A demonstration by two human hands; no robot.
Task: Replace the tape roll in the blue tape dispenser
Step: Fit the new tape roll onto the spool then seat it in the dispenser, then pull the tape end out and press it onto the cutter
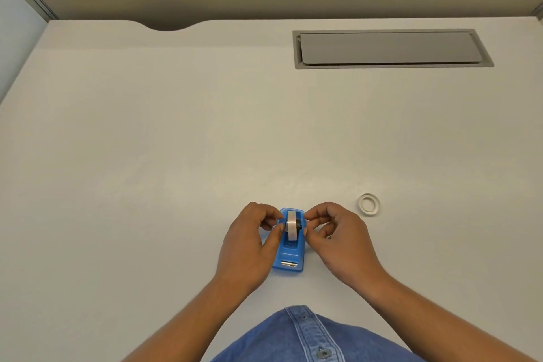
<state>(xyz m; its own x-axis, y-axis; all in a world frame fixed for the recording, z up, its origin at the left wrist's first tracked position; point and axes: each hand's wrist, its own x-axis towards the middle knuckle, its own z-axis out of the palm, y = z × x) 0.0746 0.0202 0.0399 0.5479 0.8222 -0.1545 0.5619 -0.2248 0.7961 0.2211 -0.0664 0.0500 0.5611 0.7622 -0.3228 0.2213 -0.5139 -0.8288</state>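
Observation:
The blue tape dispenser (289, 256) lies on the white desk (176, 141), its metal cutter pointing toward me. A clear tape roll (292, 226) on a black hub stands upright in the dispenser's cradle. My left hand (252, 239) pinches the roll's left side with thumb and fingertips. On the other side, my right hand (338, 236) pinches the hub's end. A white ring, an empty tape core (368, 204), lies flat on the desk to the right of my right hand, apart from it.
A grey cable hatch (390, 48) with a shut lid is set into the desk at the far right. The desk's far edge has a curved notch (167, 27). My denim shirt (308, 338) fills the bottom of the view.

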